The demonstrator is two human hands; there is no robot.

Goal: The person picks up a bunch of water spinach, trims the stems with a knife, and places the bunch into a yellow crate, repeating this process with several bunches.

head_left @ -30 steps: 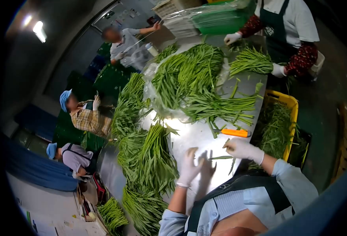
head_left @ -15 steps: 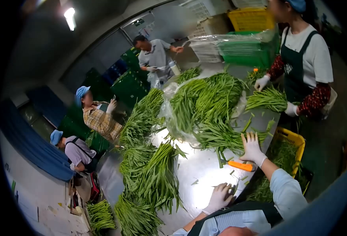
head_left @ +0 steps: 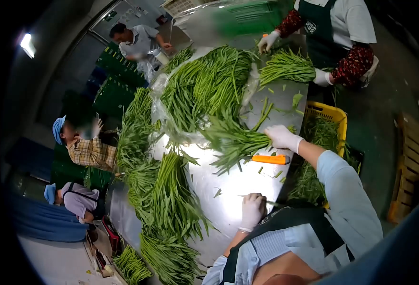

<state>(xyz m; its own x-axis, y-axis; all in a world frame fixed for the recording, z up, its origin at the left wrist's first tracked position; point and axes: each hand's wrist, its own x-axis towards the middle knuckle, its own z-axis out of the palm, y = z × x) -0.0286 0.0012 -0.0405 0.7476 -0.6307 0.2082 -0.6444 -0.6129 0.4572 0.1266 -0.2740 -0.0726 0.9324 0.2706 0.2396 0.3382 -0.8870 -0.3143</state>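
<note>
My right hand (head_left: pixel 284 138), in a white glove, is closed round the stem ends of a leafy green bunch (head_left: pixel 233 141) on the metal table (head_left: pixel 228 197). Just below that bunch lies an orange-handled tool (head_left: pixel 270 159), its handle toward the table edge. My left hand (head_left: pixel 253 210), also gloved, rests near the table's front edge with its fingers curled; a thin green piece shows beside it, but what it grips is too small to tell. Short cut stem pieces (head_left: pixel 277 174) are scattered between my hands.
Large heaps of greens (head_left: pixel 209 80) lie on plastic film. More bunches (head_left: pixel 171 194) line the left. A yellow crate (head_left: pixel 343 124) of greens stands by the right edge. A co-worker (head_left: pixel 333 28) opposite handles another bunch (head_left: pixel 288 66). Three other people work at the left.
My right hand has gone from spread open to closed on the bunch, which has shifted toward the table's front. My left hand has curled its fingers. The view has turned right.
</note>
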